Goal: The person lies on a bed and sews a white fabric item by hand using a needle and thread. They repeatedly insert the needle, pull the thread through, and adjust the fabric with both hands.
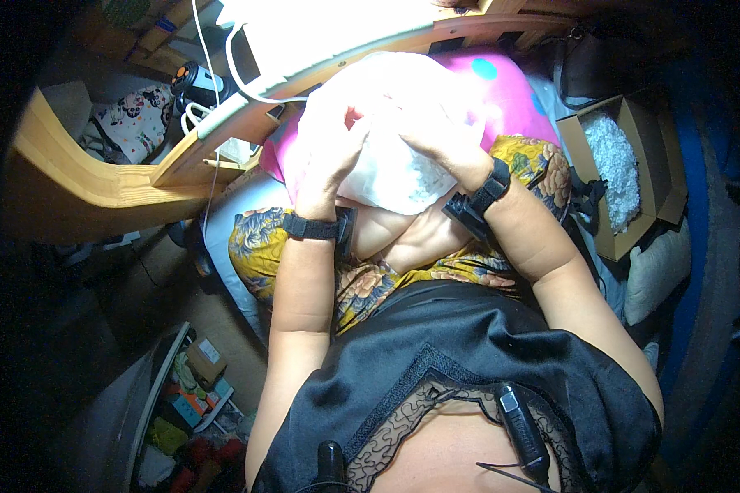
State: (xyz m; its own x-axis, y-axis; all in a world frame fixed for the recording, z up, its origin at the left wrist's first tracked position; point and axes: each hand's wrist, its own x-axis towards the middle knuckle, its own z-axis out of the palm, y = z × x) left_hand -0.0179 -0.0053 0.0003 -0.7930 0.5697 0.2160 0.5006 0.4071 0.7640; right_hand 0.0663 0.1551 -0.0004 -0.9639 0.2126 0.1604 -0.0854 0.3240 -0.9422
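Observation:
A translucent white plastic bag [407,179] with small pale pieces inside lies over my crossed legs, strongly overexposed at its upper part. My left hand [342,145] is at the bag's left side, thumb and fingers bent close together. On the right side of the bag, my right hand [435,138] points inward, its fingertips lost in the glare. Whether either hand pinches something small cannot be made out. Black straps with small devices sit on both wrists. Behind the bag is a pink cushion [518,92] with blue dots.
An open cardboard box [644,166] holding white shredded-looking material stands at the right. A curved wooden frame [117,185] runs along the left and top, with white cables [234,68] near it. A black cylindrical device [194,83] stands beyond. A container of mixed items lies lower left.

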